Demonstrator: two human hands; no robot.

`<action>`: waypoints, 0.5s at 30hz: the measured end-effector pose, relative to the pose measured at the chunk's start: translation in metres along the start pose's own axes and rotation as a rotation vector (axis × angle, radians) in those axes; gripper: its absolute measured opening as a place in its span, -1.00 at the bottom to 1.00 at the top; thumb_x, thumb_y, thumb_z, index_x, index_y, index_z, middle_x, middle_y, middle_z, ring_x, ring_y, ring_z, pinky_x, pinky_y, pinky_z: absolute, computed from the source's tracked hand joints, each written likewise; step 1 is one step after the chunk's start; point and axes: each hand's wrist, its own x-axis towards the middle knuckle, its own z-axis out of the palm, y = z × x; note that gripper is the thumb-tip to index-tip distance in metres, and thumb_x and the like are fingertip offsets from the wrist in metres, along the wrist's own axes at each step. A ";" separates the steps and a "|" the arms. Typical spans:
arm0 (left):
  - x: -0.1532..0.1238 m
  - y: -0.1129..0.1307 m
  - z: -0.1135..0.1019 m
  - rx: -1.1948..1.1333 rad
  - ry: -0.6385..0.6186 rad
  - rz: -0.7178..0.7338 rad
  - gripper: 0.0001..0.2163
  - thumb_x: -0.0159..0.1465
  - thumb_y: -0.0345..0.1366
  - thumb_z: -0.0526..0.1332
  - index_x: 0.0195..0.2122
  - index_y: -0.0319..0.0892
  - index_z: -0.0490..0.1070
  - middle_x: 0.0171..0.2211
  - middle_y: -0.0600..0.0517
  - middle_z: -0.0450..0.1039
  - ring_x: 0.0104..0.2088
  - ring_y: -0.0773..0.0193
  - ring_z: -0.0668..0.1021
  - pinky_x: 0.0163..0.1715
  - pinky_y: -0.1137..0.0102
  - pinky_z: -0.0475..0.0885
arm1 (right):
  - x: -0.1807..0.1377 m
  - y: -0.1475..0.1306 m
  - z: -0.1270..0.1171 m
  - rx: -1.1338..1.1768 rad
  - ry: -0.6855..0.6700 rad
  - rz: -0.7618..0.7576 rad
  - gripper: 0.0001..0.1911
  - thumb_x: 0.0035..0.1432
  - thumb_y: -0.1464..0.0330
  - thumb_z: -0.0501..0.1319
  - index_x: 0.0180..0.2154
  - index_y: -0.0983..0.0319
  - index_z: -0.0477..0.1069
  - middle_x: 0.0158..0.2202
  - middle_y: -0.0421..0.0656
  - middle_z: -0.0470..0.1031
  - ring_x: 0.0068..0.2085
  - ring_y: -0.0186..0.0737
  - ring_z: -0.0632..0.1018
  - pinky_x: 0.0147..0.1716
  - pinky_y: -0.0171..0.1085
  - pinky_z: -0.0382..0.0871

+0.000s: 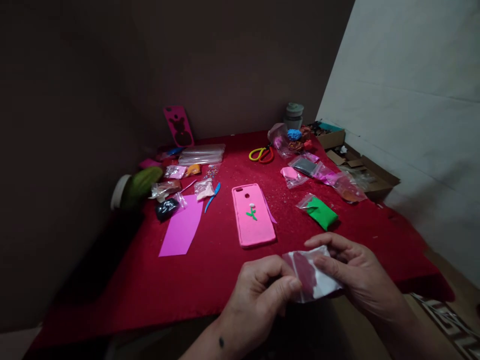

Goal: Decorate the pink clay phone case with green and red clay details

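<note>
- The small clear bag (317, 280) hangs in the air between both hands, just past the near edge of the counter (210, 280). If either grip loosened, it would likely fall off the counter toward the floor rather than land on the red cloth.
- Both grips hold only the thin film at the edges. Pulling them apart unevenly could tear the film or make it slip, and the white lump that seems to sit inside might drop out.
- The pink phone case (253, 216), with a small flower on it, lies just beyond the grips. A sudden jerk forward could smudge that soft decoration.
- The green packet (321, 212) lies beyond the right grip and to its side, near enough to be knocked by a wide movement.
- The left hand (262, 295) is curled, knuckles up. Its thumb and forefinger are pressed together, pinching the bag's left edge.
- The right hand (356, 277) comes in from the other side, with its fingers bent over the bag's top and its thumb beneath, pinching the right edge.
- Well beyond the left grip lie a pink sheet (182, 227) and a black packet (167, 209). The scissors (261, 154) lie farther off, well apart from both hands.
</note>
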 end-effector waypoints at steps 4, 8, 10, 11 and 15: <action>-0.002 -0.001 -0.003 0.040 0.044 0.030 -0.73 0.26 -0.25 0.17 -0.55 -0.23 0.26 -0.59 0.09 0.20 -0.54 0.39 0.23 -0.55 0.47 0.09 | -0.003 0.006 -0.003 -0.152 0.245 -0.242 -0.62 -0.02 0.19 0.42 -0.15 0.16 0.47 -0.48 -0.24 0.48 -0.54 -0.40 0.46 -0.58 -0.47 0.35; -0.003 -0.001 -0.003 0.089 0.085 0.024 -0.74 0.27 -0.26 0.16 -0.54 -0.24 0.29 -0.59 0.08 0.23 -0.55 0.39 0.25 -0.55 0.47 0.13 | -0.017 0.007 -0.001 -0.644 0.463 -0.760 -0.89 0.12 0.35 0.29 -0.25 0.10 0.46 -0.34 -0.22 0.49 -0.38 -0.34 0.54 -0.35 -0.46 0.47; -0.002 -0.001 -0.001 0.152 0.041 0.091 -0.76 0.29 -0.29 0.16 -0.52 -0.24 0.30 -0.54 0.05 0.28 -0.50 0.37 0.32 -0.50 0.48 0.19 | -0.025 0.009 0.004 -0.773 0.247 -0.880 -0.92 0.16 0.42 0.24 -0.29 0.10 0.42 -0.38 -0.23 0.48 -0.38 -0.33 0.56 -0.41 -0.49 0.47; -0.002 -0.002 0.001 0.191 0.009 0.163 -0.77 0.29 -0.32 0.16 -0.51 -0.24 0.30 -0.51 0.04 0.30 -0.47 0.36 0.35 -0.45 0.48 0.23 | -0.027 0.010 0.008 -0.807 0.130 -0.879 -0.92 0.18 0.43 0.22 -0.30 0.11 0.40 -0.42 -0.24 0.46 -0.42 -0.33 0.56 -0.46 -0.49 0.47; 0.003 -0.006 0.004 0.279 -0.077 0.484 -0.82 0.29 -0.39 0.15 -0.47 -0.24 0.28 -0.44 -0.01 0.33 -0.40 0.33 0.39 -0.38 0.50 0.30 | -0.030 0.017 0.020 -0.841 0.004 -0.835 -0.88 0.23 0.44 0.15 -0.37 0.15 0.27 -0.53 -0.28 0.33 -0.54 -0.35 0.49 -0.54 -0.45 0.45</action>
